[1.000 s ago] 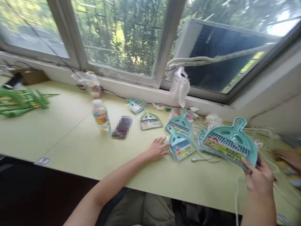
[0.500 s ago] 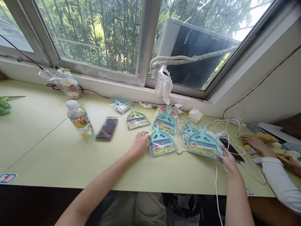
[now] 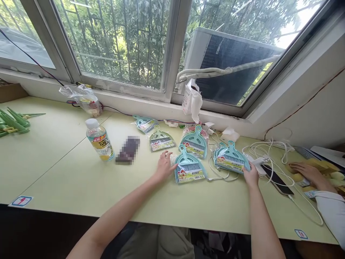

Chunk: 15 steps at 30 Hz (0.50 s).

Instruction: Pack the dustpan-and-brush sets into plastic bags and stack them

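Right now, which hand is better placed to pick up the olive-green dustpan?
Left, I'd judge. The left hand, spread open, is just in front of the olive-green dustpan and grips nothing visible. The right hand is farther away and holds the edge of the rightmost blue dustpan.

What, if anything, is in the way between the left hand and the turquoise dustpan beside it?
Nothing visible: the left hand's thumb is right at the turquoise dustpan's left edge. The white cable lies beyond the pan's right side.
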Available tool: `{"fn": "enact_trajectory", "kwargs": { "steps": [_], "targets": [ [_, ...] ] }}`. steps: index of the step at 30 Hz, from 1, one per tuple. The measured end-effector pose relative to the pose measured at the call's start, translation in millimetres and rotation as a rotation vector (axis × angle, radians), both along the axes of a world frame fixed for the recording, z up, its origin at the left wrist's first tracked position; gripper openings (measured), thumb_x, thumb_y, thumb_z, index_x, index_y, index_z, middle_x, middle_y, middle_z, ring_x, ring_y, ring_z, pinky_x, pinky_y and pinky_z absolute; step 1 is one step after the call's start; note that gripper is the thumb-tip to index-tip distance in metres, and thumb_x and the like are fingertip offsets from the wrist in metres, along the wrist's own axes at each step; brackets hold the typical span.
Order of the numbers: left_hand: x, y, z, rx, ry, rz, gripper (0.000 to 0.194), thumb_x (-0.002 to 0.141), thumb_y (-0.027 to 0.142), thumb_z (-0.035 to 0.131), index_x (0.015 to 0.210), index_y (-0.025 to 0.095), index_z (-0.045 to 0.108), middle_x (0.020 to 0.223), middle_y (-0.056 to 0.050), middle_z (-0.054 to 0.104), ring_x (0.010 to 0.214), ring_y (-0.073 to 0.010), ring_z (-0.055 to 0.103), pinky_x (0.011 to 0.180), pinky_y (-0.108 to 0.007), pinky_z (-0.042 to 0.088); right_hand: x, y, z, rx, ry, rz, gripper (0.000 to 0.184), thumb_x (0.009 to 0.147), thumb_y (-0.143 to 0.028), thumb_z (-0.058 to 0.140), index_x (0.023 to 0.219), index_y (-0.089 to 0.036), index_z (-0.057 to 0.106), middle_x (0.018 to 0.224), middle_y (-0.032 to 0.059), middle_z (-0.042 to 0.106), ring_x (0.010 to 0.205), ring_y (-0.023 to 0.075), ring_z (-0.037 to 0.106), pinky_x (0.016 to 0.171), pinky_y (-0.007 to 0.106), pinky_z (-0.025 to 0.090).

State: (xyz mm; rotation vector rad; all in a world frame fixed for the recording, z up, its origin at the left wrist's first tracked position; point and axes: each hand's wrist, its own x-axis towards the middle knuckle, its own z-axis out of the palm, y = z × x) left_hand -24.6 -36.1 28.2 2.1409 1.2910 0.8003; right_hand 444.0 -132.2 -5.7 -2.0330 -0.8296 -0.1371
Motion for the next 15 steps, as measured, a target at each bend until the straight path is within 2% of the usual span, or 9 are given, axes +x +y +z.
{"fn": "enact_trajectory", "kwargs": {
  "steps": [2,4,7,9,11,13,15],
  "targets": [
    [0,2,0.3,-0.031,0.013,0.049,0.064,0.079,0.051,0.058,0.130,0.016,0.040,0.124,-0.015,0.049,0.121,-0.0308,0.043,0.100,-0.044,0.034,-12,0,5.5,-0.131,-0.078,-0.086,0.055,0.066,-0.034,0.059,0.119,-0.020,0.061,0.121,0.0157,0.059,0.111,0.0366,0.049,0.092,0.058,0.034],
    [-2,3,-0.6,-0.072,0.033,0.022,0.070,0.077,0.053,0.059,0.132,0.015,0.039,0.108,-0.013,0.058,0.112,-0.0311,0.050,0.097,-0.043,0.036,-30,-1,13.9,-0.184,-0.175,-0.145,0.051,0.069,-0.033,0.057,0.120,-0.025,0.059,0.133,0.0136,0.052,0.120,0.0388,0.040,0.094,0.062,0.027],
    [-1,4,-4.0,-0.131,-0.015,-0.046,0.070,0.078,0.045,0.059,0.137,0.015,0.035,0.095,-0.009,0.061,0.100,-0.0282,0.055,0.090,-0.040,0.041,-68,2,31.2,-0.115,-0.307,-0.204,0.050,0.073,-0.034,0.055,0.122,-0.025,0.056,0.139,0.0134,0.045,0.123,0.0373,0.036,0.093,0.058,0.027],
    [0,3,-7.2,-0.172,-0.103,-0.058,0.072,0.079,0.036,0.059,0.141,0.016,0.029,0.098,-0.008,0.061,0.094,-0.0248,0.057,0.086,-0.038,0.044,-102,7,42.2,-0.036,-0.397,-0.171,0.045,0.078,-0.035,0.051,0.120,-0.021,0.058,0.132,0.0151,0.050,0.119,0.0352,0.041,0.091,0.052,0.031],
    [3,3,-10.7,-0.223,-0.212,-0.048,0.076,0.077,0.028,0.060,0.143,0.018,0.023,0.105,-0.008,0.059,0.087,-0.0206,0.059,0.083,-0.035,0.046,-141,14,48.9,-0.079,-0.430,0.036,0.039,0.084,-0.036,0.043,0.114,-0.020,0.061,0.115,0.0141,0.061,0.106,0.0302,0.052,0.086,0.045,0.036],
    [3,5,-13.9,-0.294,-0.316,-0.032,0.079,0.075,0.023,0.062,0.143,0.021,0.020,0.108,-0.008,0.058,0.082,-0.0171,0.060,0.082,-0.034,0.048,-178,20,49.6,-0.269,-0.374,0.316,0.036,0.085,-0.043,0.043,0.103,-0.022,0.067,0.094,0.0104,0.068,0.085,0.0266,0.059,0.077,0.039,0.039],
    [1,9,-15.3,-0.379,-0.405,-0.016,0.082,0.072,0.021,0.066,0.141,0.023,0.023,0.108,-0.007,0.058,0.079,-0.0158,0.061,0.082,-0.034,0.049,-207,26,45.8,-0.437,-0.273,0.505,0.034,0.081,-0.051,0.050,0.092,-0.025,0.070,0.080,0.0072,0.069,0.072,0.0243,0.060,0.069,0.035,0.040]
  ]
}}
